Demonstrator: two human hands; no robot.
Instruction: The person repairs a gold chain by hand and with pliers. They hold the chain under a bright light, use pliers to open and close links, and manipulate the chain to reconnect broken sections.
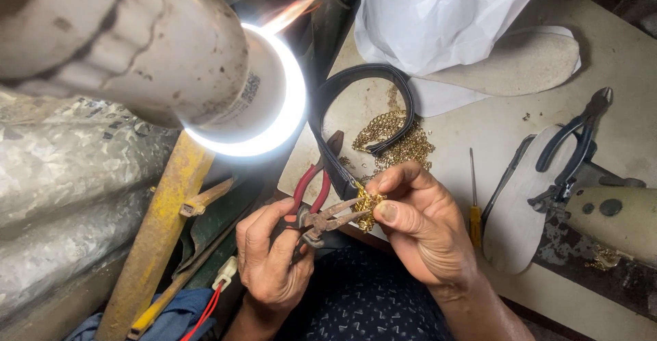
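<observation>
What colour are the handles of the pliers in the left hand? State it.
Red, on the pliers in the left hand; head view shows it.

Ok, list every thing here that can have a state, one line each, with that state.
Left hand: shut on the rusty needle-nose pliers.
Rusty needle-nose pliers: tips at the gold chain piece.
Right hand: pinching the gold chain piece.
Ring-shaped white lamp: lit.
Red-handled pliers: lying unheld on the table.
Black strap: looped on the table.
Yellow-handled screwdriver: lying flat, unheld.
Loose gold chain pile: heaped inside the strap loop.
</observation>
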